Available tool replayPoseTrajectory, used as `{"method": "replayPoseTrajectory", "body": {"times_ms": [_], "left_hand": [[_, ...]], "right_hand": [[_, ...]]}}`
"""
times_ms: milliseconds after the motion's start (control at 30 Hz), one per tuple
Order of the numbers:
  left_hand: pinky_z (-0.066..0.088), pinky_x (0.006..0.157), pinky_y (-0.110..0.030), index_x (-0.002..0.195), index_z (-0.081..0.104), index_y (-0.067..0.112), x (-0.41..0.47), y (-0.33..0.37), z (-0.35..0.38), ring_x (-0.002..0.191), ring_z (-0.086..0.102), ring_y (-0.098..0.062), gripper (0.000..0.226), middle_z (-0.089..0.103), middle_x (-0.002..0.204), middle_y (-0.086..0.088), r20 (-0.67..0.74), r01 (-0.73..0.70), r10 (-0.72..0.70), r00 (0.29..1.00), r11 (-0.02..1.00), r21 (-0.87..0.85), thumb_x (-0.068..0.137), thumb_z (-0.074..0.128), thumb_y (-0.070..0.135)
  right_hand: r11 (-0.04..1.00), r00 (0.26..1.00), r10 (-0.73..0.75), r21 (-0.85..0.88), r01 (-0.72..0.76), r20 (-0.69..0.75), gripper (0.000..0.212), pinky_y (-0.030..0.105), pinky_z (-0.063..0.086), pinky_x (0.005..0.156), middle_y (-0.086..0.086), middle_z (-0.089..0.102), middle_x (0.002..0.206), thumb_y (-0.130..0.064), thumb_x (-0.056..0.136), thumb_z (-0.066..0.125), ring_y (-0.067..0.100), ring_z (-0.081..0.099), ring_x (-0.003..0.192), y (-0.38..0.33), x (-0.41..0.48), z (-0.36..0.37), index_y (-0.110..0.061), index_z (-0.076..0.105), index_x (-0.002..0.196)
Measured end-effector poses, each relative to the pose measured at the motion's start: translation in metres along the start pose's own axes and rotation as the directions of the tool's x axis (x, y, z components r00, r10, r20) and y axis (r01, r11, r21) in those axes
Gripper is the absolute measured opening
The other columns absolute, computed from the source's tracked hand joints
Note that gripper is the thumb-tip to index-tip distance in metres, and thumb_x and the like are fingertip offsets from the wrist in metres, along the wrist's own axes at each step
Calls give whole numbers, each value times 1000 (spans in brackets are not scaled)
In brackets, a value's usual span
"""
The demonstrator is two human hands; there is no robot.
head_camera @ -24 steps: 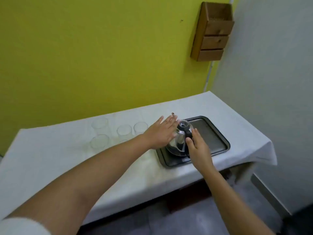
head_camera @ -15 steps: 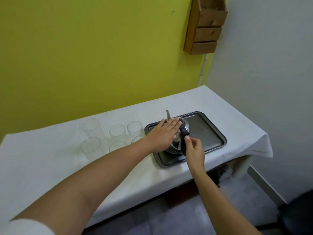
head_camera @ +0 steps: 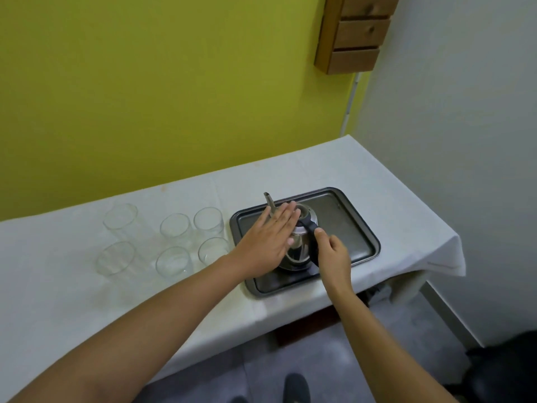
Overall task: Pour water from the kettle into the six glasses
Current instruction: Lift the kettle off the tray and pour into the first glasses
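Observation:
A steel kettle (head_camera: 299,251) with a black handle and a thin spout stands on a dark metal tray (head_camera: 351,228). My right hand (head_camera: 332,255) is closed around the kettle's handle. My left hand (head_camera: 268,241) lies flat with fingers spread against the kettle's left side and lid. Several clear glasses stand in two rows on the white cloth left of the tray, the nearest (head_camera: 213,251) just beside the tray's left rim and another (head_camera: 174,261) further left. They look empty.
The white-clothed table (head_camera: 377,175) runs along a yellow wall, its right end close to a grey wall. A wooden drawer box (head_camera: 354,33) hangs above the right end. My shoe (head_camera: 296,388) shows on the grey floor below.
My right hand has closed around the kettle's handle. My left hand has stayed on the kettle's side. The spout has come into sight as the view shifted.

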State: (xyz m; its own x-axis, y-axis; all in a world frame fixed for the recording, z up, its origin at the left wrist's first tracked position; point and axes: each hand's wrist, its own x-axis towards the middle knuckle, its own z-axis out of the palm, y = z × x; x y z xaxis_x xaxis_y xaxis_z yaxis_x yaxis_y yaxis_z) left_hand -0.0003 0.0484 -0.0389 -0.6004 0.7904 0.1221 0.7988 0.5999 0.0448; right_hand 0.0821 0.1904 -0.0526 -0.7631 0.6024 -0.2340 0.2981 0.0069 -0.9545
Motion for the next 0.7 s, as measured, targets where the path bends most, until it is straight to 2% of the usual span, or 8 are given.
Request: {"method": "replayPoseTrajectory", "body": {"times_ms": [67,133,200,333,467,567,633,700], "left_hand": [[-3,118,-43,147,-4,12,6,8,3,144,-9,-17,56,-9,156,-5,-14,18,-18,1000,1000,-2,100,20,31],[-1,117,-46,147,-3,12,11,15,6,144,-6,-17,56,-9,155,-4,-31,55,-55,998,998,-7,100,21,31],[-1,117,-48,146,-4,12,14,20,10,145,-4,-18,56,-7,155,-4,-42,103,-104,994,995,-14,100,20,31],[-3,117,-44,147,-5,13,18,26,11,145,-7,-17,56,-7,157,-5,-41,159,-162,986,984,-82,99,19,32],[-7,117,-40,147,-7,14,22,29,5,144,-13,-14,57,-11,157,-3,-65,234,-243,968,965,-122,99,19,33],[-12,116,-36,148,-5,13,23,31,-8,143,-14,-14,59,-13,156,-2,-109,279,-295,949,950,-144,97,15,35],[-15,114,-32,148,-1,11,23,30,-20,143,-12,-13,60,-11,155,-2,-163,298,-322,933,942,-155,96,13,36],[-14,114,-32,148,2,10,21,26,-34,143,-10,-11,60,-9,155,-2,-222,313,-343,913,936,-160,96,14,36]], "right_hand": [[999,1000,24,43,-24,-2,53,35,42,61,5,50,66,-53,85,58,17,47,63,-4,12,-5,-2,51,71],[991,998,58,118,-59,13,68,36,46,63,8,55,70,-56,78,61,20,52,66,-6,25,-8,12,56,84],[975,994,89,201,-100,62,64,33,47,64,11,57,74,-47,81,65,22,54,69,-7,37,-11,16,57,92],[958,987,95,257,-126,130,33,20,47,58,11,61,78,-30,88,68,17,58,66,-10,51,-18,3,66,84],[956,978,56,273,-111,201,77,26,44,62,13,60,80,-46,72,74,20,54,72,-20,59,-17,22,54,104],[957,974,3,281,-67,225,79,21,42,59,11,60,80,-46,72,74,18,51,72,-33,62,-14,21,53,109],[955,969,-35,294,-40,244,81,25,43,67,11,68,81,-51,66,74,18,56,74,-45,64,-10,18,58,106],[955,959,-50,296,-36,280,71,30,45,75,11,76,89,-52,64,74,20,63,80,-61,63,-3,10,69,99]]}}
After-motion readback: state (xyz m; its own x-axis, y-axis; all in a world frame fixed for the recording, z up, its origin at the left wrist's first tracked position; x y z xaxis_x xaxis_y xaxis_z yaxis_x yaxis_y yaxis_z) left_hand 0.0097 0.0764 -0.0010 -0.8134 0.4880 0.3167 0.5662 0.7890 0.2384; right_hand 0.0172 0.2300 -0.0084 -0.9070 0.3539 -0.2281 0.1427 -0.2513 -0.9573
